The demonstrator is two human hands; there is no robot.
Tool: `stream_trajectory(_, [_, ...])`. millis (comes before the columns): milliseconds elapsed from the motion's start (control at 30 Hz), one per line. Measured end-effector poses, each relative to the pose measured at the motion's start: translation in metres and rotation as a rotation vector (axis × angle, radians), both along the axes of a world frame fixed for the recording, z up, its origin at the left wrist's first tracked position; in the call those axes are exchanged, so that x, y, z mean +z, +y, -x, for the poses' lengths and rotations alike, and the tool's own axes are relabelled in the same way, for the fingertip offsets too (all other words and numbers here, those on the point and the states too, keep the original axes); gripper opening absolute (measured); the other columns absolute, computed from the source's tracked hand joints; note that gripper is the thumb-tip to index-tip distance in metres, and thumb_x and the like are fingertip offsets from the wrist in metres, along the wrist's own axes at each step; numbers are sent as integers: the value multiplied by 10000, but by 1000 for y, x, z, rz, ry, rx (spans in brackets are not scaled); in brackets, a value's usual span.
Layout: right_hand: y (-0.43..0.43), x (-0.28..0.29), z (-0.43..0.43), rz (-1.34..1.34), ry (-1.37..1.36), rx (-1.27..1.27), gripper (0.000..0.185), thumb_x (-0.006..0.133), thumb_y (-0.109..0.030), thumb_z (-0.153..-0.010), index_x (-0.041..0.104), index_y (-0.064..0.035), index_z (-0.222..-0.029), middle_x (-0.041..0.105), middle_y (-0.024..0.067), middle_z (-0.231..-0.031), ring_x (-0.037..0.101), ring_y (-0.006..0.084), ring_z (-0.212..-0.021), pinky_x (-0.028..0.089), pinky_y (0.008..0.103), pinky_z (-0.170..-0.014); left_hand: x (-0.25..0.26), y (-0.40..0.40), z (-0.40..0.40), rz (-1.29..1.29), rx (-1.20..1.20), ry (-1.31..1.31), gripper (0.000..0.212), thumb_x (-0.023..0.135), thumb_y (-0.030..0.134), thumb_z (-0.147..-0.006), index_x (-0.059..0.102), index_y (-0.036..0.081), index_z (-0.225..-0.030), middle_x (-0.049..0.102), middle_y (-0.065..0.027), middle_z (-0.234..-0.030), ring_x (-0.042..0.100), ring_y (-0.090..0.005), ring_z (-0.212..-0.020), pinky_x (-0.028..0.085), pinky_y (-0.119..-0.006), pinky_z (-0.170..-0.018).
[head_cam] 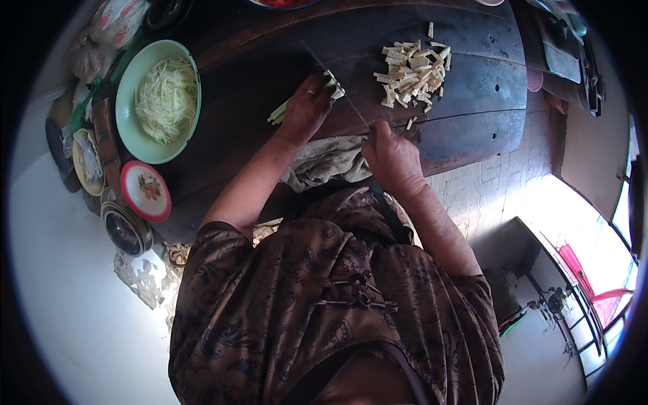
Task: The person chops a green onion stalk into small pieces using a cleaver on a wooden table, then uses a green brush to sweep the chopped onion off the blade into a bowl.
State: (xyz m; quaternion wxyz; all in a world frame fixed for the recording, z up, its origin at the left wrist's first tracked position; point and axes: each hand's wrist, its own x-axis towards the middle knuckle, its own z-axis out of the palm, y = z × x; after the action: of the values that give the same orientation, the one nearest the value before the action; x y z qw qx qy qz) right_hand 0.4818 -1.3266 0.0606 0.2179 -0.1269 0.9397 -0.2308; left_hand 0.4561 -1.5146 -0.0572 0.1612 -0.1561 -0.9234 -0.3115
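My left hand (308, 109) presses a small bundle of green stalks (276, 115), probably scallions, onto the dark wooden table (243, 96). Their whitish ends (335, 87) stick out past my fingers, against the knife. My right hand (396, 157) is closed around the handle of this kitchen knife (355, 109). The blade is seen almost edge-on, slanting away to the upper left just beside my left fingertips. To the right lies a loose heap of pale cut strips (417, 71), perhaps firm tofu. A few bits lie apart from the heap.
A pale green enamel basin (125, 104) of shredded pale-green vegetable (167, 101) stands on the left. Nearby are a red-rimmed plate (166, 212), stacked bowls (124, 233) and plastic bags (119, 25). A crumpled grey cloth (331, 162) lies at the table's near edge.
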Motion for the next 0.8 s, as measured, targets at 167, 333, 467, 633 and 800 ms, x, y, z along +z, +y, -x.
stream_trajectory(167, [-6, -6, 5, 0, -19, -12, 237, 532, -216, -814, 431, -22, -908, 610, 198, -724, 600, 386, -651, 476, 487, -592, 0, -2, -1, -3, 3, 16, 225, 623, 43, -695, 622, 28, -919, 577, -149, -1072, 553, -309, -1022, 494, -361, -831])
stream_trajectory(333, [-4, -50, 8, 72, 165, -12, 227, 550, -211, -808, 431, -34, -885, 609, 187, -719, 599, 376, -636, 476, 480, -571, 7, -1, 1, 35, -13, 108, 201, 619, 28, -694, 628, 8, -894, 585, -144, -1046, 567, -299, -1001, 513, -346, -783])
stream_trajectory(467, [-6, -24, 14, 101, 130, 6, 231, 557, -221, -809, 433, -41, -881, 604, 173, -720, 601, 362, -632, 480, 463, -557, -5, -5, 3, 53, -12, 98, 205, 595, 43, -744, 628, 32, -946, 581, -137, -1058, 564, -279, -1009, 520, -333, -761])
stream_trajectory(633, [-3, -12, -5, 60, 86, -4, 243, 548, -219, -814, 421, -39, -916, 603, 175, -734, 603, 364, -643, 480, 464, -564, -4, 1, -3, -17, 26, -44, 199, 582, 91, -775, 627, 60, -966, 575, -135, -1073, 549, -285, -1036, 512, -346, -789])
stream_trajectory(800, [0, -5, -9, 45, 49, 5, 258, 544, -213, -810, 419, -33, -948, 601, 191, -762, 602, 368, -641, 478, 466, -561, -4, -1, -3, -42, 11, -46, 203, 575, 95, -780, 621, 60, -975, 571, -131, -1082, 539, -289, -1051, 502, -350, -812])
